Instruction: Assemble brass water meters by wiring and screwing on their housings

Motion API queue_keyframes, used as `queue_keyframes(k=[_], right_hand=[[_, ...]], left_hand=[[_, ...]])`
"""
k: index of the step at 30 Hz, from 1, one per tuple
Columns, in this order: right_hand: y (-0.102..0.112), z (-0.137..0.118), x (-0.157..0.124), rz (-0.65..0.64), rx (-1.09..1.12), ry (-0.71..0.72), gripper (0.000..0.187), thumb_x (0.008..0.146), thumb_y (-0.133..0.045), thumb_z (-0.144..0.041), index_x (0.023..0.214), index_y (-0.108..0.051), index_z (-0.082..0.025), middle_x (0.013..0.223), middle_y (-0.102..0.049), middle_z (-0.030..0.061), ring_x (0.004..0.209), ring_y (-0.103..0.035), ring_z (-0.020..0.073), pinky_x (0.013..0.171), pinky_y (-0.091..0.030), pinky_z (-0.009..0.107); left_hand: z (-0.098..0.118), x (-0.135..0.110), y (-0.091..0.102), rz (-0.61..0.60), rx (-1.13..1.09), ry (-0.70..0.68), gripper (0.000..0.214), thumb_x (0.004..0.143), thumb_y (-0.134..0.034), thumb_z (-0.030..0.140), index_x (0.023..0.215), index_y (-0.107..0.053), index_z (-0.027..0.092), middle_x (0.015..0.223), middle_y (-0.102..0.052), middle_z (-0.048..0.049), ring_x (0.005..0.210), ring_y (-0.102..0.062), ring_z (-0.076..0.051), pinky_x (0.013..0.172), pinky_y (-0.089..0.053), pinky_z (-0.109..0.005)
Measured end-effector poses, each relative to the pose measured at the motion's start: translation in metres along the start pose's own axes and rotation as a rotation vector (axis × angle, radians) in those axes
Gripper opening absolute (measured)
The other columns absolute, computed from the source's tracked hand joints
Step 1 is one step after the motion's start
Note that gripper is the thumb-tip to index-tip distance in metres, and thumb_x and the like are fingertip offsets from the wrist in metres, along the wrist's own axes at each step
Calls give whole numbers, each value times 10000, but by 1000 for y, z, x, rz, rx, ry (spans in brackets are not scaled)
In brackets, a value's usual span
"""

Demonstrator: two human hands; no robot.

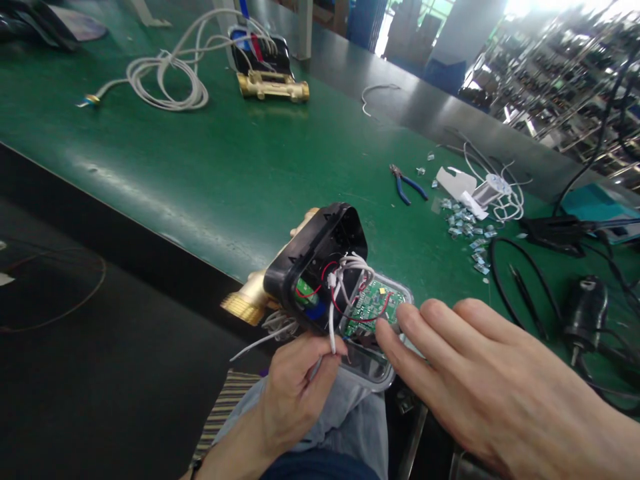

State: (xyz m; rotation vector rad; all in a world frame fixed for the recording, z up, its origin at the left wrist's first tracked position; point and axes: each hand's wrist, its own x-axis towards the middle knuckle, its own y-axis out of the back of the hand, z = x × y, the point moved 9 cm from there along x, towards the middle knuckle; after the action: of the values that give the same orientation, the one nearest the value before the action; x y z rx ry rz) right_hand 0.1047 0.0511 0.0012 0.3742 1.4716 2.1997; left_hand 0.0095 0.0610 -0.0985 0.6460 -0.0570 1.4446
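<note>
My left grip (300, 380) has thumb and forefinger pressed together on a white cable (332, 323), right at the lower edge of a black housing (287, 270), which sits tilted just beyond my knuckles with its open side turned toward my other arm. Out on the far left side of that grip, a brass fitting (247, 299) juts from the back of the housing, and a loose bundle of grey leads (277, 327) hangs beneath it. Inside the opening I can see a green part (305, 291), thin red wires and more white leads. My right grip (480, 363) has its fingers stretched out side by side, the nearest tips at the edge of a green circuit board (370, 307); I cannot tell whether they pinch anything there. That board lies between my two grips, in a clear cover (384, 381) beside the housing. Beyond my right grip, on the green surface (325, 147), are blue-handled pliers (411, 187), a scatter of small clear pieces (465, 220) and a spool (493, 190). To the right of that grip lies a black tool (586, 310). Well beyond both grips rest a second brass fitting (274, 88) and a coiled cable (170, 87).
</note>
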Motion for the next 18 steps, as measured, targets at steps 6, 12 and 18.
queue_keyframes(k=[6,12,18], right_hand=[[11,-9,14,-10,-57,41,287,867,-346,-173,848,-633,-167,838,-621,69,692,-480,193,603,-273,353],[13,-25,36,-83,-99,161,301,863,-404,-281,674,-621,-191,697,-534,69,627,-371,184,584,-244,368],[8,-31,54,-127,-149,215,373,880,-415,-409,641,-596,-186,671,-516,62,607,-371,176,558,-231,359]], left_hand=[[-4,-2,-3,-23,-59,12,159,828,-494,91,831,-622,185,685,-656,19,571,-587,-87,569,-473,-187],[0,2,-1,-6,-65,5,197,822,-453,69,748,-589,190,690,-648,-5,585,-578,-105,549,-466,-206],[13,9,5,45,-48,-73,228,880,-411,135,682,-478,227,628,-585,22,549,-567,-118,502,-449,-210]])
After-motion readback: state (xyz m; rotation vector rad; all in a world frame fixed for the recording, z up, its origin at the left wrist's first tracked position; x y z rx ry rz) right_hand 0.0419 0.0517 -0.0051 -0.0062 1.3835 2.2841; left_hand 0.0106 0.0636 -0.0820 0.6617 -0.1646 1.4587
